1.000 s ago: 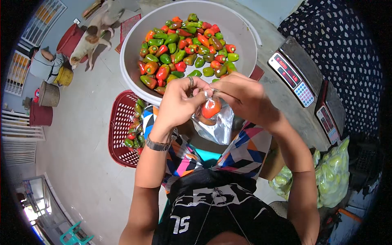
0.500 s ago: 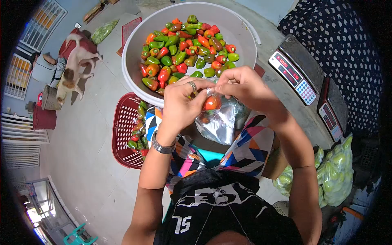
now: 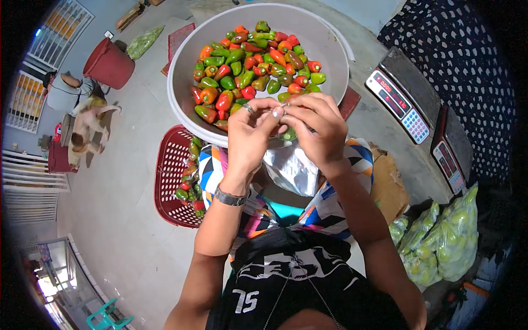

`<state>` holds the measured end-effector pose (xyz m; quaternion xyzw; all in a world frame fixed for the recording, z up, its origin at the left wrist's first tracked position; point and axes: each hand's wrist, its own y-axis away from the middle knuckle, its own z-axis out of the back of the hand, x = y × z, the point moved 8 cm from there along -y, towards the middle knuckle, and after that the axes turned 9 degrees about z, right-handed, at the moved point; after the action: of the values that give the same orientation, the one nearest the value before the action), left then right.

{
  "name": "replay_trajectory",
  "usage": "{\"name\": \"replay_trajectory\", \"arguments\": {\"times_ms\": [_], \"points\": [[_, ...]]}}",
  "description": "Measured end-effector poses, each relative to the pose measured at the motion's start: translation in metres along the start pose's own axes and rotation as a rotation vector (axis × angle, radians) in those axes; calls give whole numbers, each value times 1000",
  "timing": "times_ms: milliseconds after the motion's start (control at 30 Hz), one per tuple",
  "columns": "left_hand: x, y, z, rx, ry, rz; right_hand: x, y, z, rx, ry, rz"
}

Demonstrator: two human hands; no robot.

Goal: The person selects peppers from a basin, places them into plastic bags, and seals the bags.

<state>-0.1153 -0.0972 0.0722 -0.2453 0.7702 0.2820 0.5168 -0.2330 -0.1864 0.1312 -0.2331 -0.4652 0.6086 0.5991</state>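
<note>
My left hand [image 3: 248, 135], with a ring and a wristwatch, pinches the gathered top of a clear plastic bag [image 3: 291, 170]. Close against it, my right hand [image 3: 319, 129] has its fingertips closed on the same bag top. Part of a green pepper [image 3: 287, 134] shows through the plastic below my fingers; the rest of the contents are hidden by hands and glare. Just beyond both hands is a wide grey basin [image 3: 177, 102] holding many red and green peppers [image 3: 227, 82]. The bag hangs over my lap.
A red perforated basket [image 3: 165, 190] with bagged peppers stands to the left. On the right are two digital scales [image 3: 399, 104] [image 3: 448, 165] and bags of green produce [image 3: 440, 247]. A dog [image 3: 88, 129] stands at far left near red buckets [image 3: 109, 63].
My right hand has come down and turned inward beside the left, both at the bag top. The red pepper visible in the bag is now covered. The dog has moved away leftward.
</note>
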Motion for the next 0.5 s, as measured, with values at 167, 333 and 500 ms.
{"name": "replay_trajectory", "arguments": {"times_ms": [167, 333, 500], "points": [[-4, 6, -2, 3, -56, -60, 0, -2, 4, 18, -73, 21], [-7, 11, -11, -70, -232, -167, -4, 13, 0, -29, -92, -74], [-5, 13, -13, -35, -173, -101, -5, 18, 6, -65, -48, -66]]}}
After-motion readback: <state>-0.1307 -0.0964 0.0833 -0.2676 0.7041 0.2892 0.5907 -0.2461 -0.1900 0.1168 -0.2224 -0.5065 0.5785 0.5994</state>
